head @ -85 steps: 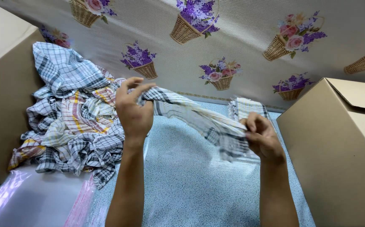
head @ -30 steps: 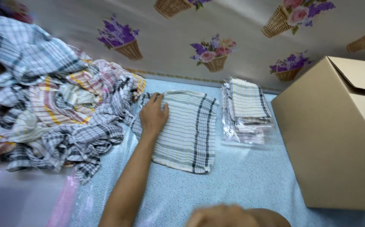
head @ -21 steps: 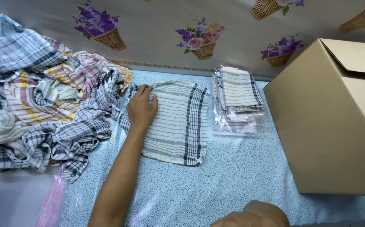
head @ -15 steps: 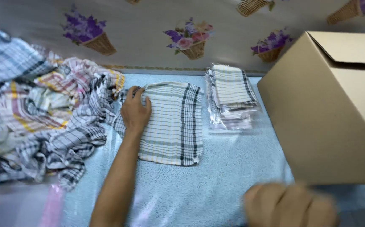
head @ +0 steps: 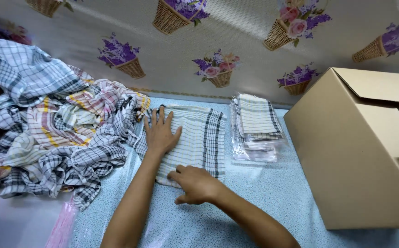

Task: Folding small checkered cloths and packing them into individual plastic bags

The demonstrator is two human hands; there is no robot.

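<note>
Flat and open, both hands, left hand [head: 160, 133] and right hand [head: 195, 184], press the folded striped cloth [head: 195, 140].

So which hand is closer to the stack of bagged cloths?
Left. The left hand lies flat on the folded cloth beside the stack of bagged cloths; the right hand rests lower, on that cloth's near edge.

The table [head: 264, 202] has a pale blue speckled cover. A folded striped cloth [head: 195, 138] lies flat on it — take that as the landmark. Left of the cloth sits a heap of loose checked cloths [head: 57, 128], touching its edge. Just right of the cloth is a stack of bagged cloths [head: 256, 131]; farther right stands a cardboard box [head: 356, 156]. Below the heap lie clear plastic bags [head: 25, 222] — pink-edged.
</note>
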